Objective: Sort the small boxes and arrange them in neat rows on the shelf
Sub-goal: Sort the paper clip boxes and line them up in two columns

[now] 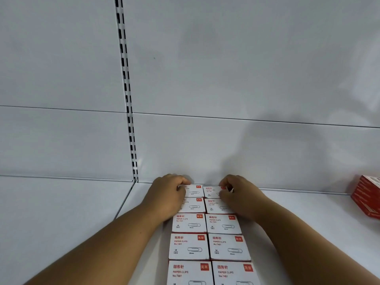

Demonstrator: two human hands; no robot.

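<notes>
Two neat columns of paper-clip boxes (207,235) running from the shelf (308,214) front to its back panel (246,79), left hand (166,196) and right hand (240,194) gripping the rearmost pair against that panel, red box (368,196) far right of the panel still unsorted.

White metal back panels (246,68), black-slotted upright (125,79), 2 horizontal seams, soft shadows
</notes>
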